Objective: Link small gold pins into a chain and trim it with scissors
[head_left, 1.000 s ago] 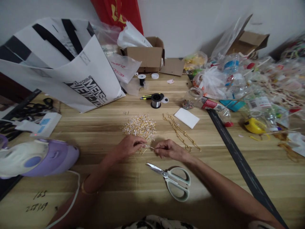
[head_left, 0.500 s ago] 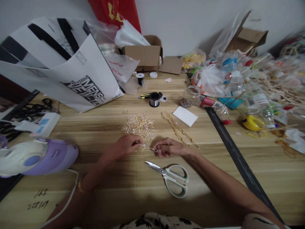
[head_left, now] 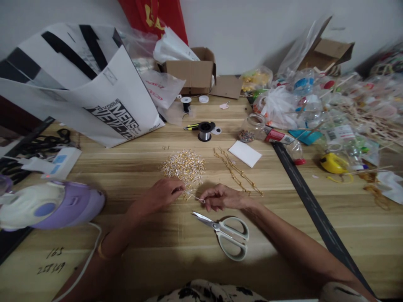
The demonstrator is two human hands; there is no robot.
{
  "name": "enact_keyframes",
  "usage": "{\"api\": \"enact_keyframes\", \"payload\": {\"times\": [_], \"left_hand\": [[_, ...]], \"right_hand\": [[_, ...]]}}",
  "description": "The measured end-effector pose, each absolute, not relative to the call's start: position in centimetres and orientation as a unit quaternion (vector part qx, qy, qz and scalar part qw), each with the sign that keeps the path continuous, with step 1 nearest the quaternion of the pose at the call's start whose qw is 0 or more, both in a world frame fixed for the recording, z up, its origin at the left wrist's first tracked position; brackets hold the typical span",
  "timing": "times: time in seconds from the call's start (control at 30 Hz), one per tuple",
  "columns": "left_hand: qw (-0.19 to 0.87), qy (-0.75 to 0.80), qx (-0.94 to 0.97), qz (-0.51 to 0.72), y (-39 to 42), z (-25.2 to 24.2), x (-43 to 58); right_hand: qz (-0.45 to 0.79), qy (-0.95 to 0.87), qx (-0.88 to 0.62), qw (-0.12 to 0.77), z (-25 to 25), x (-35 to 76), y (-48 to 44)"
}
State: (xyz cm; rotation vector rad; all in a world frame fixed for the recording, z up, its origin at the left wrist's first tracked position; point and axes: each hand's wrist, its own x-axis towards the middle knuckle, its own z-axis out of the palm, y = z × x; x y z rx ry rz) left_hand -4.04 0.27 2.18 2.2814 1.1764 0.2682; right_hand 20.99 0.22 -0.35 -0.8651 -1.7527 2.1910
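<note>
A short silver chain (head_left: 192, 195) with a ring at its right end stretches between my two hands, just above the table. My left hand (head_left: 166, 191) pinches its left end between thumb and fingertips. At the ring end, my right hand (head_left: 220, 197) has its fingers closed on the chain. Right behind them lies a heap of small gold and silver jewelry pieces (head_left: 182, 165). A gold beaded chain (head_left: 236, 173) rests beyond my right hand. Scissors (head_left: 220, 230) with pale handles lie in front of my right hand, blades pointing left.
A spool of wire (head_left: 205, 132), a utility knife (head_left: 191, 126) and a white card (head_left: 244, 153) lie farther back. At left stand a white bag (head_left: 122, 96) and a purple-and-cream appliance (head_left: 72, 205). Plastic bottles and bags (head_left: 340, 130) crowd the right.
Both hands have shifted slightly left with the chain still between them. The chain's ring has moved a little left and down. The scissors have stayed put.
</note>
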Motion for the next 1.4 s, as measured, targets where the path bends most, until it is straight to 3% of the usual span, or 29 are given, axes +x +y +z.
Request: {"api": "enact_keyframes", "payload": {"times": [0.27,0.4,0.6,0.83,1.4], "left_hand": [[0.291,0.466,0.829,0.101,-0.2,2.0,-5.2],[0.417,0.457,0.779,0.108,0.2,1.8,-5.7],[0.573,0.407,0.689,0.175,0.3,2.3,-5.4],[0.598,0.346,0.687,0.225,0.3,1.6,-4.6],[0.652,0.435,0.576,0.232,-1.1,1.3,-2.2]], "right_hand": [[0.764,-0.543,-0.323,0.128,-0.1,18.6,-2.5],[0.703,-0.604,-0.32,0.196,-1.1,17.2,-4.3],[0.522,-0.783,-0.298,0.164,0.2,16.8,-5.9],[0.426,-0.854,-0.23,0.194,1.2,16.6,-5.8],[0.414,-0.746,-0.368,0.37,-0.8,17.1,-4.9]]}}
